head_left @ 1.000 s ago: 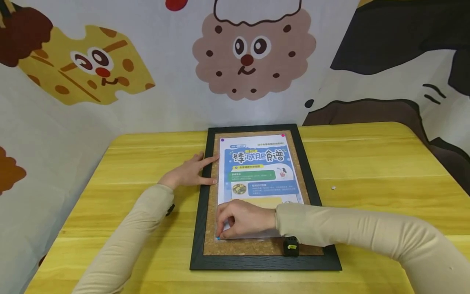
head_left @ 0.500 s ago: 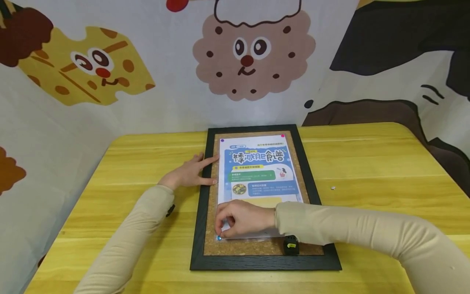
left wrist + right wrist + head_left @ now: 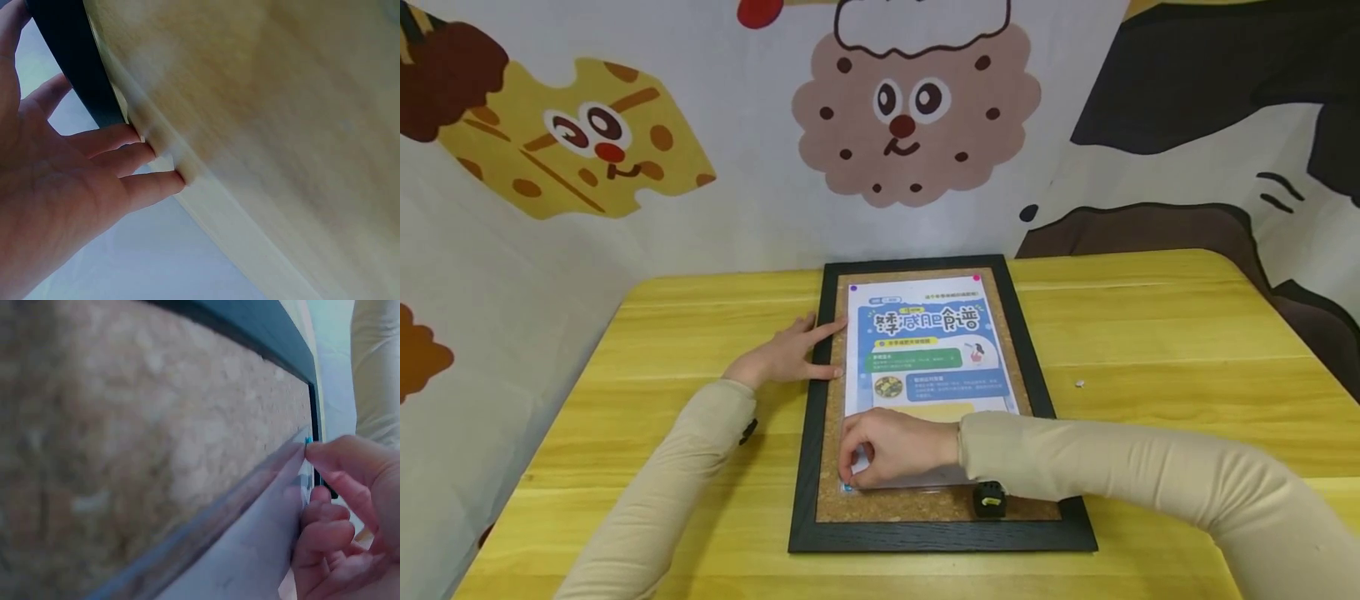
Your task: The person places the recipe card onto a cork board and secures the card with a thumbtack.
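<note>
A printed poster in a clear sleeve lies on a cork board with a black frame. My right hand reaches across the poster's lower part, thumb and fingertips pinching a small blue pushpin at the poster's lower left corner. The other fingers of that hand are curled. My left hand spreads over the left side of the frame, thumb and index finger reaching the cork beside the poster. A purple pushpin sits in the upper left corner, a pink pushpin in the upper right.
The board lies on a yellow wood-grain table, its top end near the cartoon-printed backdrop. A small white scrap lies right of the frame. A black wrist device hangs under the right sleeve, over the cork.
My right fingertips shift slightly around the blue pushpin, which showed more a half second ago. The left hand and the board stay in place.
</note>
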Action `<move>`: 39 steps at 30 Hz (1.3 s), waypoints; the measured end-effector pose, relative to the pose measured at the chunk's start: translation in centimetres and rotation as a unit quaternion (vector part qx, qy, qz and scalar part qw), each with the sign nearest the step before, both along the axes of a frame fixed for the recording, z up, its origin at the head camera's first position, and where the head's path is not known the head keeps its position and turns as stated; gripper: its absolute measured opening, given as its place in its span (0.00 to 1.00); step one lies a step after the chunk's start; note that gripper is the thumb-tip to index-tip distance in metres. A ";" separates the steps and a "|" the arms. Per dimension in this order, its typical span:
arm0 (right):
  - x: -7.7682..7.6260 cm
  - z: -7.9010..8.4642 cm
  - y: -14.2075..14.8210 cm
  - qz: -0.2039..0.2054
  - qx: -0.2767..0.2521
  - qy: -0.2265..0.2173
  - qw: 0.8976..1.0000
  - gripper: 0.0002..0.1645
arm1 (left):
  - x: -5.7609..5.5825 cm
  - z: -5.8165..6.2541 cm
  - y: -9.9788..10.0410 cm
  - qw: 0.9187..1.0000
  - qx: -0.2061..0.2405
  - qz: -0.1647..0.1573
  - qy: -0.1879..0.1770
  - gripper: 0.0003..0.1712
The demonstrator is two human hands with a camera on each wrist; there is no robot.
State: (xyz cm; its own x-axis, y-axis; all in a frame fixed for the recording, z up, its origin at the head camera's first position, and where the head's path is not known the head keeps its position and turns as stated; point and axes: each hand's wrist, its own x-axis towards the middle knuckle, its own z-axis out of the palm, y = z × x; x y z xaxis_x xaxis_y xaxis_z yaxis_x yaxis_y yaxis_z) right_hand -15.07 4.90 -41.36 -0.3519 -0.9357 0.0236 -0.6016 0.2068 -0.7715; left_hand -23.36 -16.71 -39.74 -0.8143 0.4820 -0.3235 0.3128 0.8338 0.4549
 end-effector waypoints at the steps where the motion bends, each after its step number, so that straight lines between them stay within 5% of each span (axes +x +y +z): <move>1: 0.0 0.0 0.1 0.003 0.003 -0.008 1.000 0.04 | 0.0 0.0 0.0 1.000 0.002 -0.001 -0.001 0.48; 11: -0.4 0.2 1.8 0.026 0.017 -0.065 0.997 0.07 | 0.1 -0.2 -0.1 1.000 0.003 0.002 -0.004 0.49; 29: -1.0 0.2 6.6 -0.061 -0.021 -0.105 0.992 0.10 | 0.0 -0.2 0.0 1.000 0.003 0.001 -0.003 0.49; 39: -1.4 0.7 9.8 -0.108 -0.014 -0.090 0.990 0.10 | 0.2 -0.1 -0.2 1.000 0.008 -0.002 -0.002 0.49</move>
